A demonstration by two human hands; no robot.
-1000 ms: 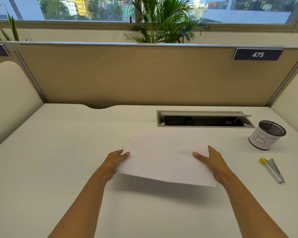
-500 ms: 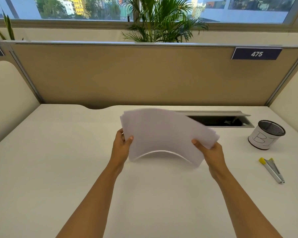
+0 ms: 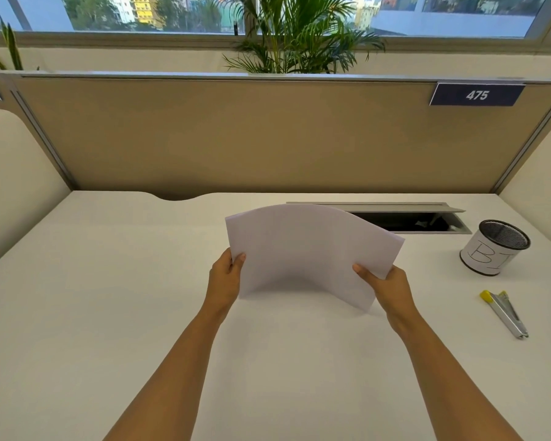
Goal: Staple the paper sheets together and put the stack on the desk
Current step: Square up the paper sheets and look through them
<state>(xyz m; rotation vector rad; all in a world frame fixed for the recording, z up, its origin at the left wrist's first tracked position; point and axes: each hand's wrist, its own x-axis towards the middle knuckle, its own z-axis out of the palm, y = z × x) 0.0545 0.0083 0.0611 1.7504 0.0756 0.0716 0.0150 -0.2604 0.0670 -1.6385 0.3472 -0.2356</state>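
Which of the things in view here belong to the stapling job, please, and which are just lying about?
For the job:
paper sheets, held at their sides by the left hand and right hand
stapler, lying on the desk

Just lying about:
mesh pen cup
open cable tray
number plate
potted plant

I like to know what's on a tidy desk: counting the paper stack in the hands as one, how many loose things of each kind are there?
Paper stack, bowed, gripped by left hand and right hand: 1
Stapler: 1
Mesh cup marked B1: 1
Total: 3
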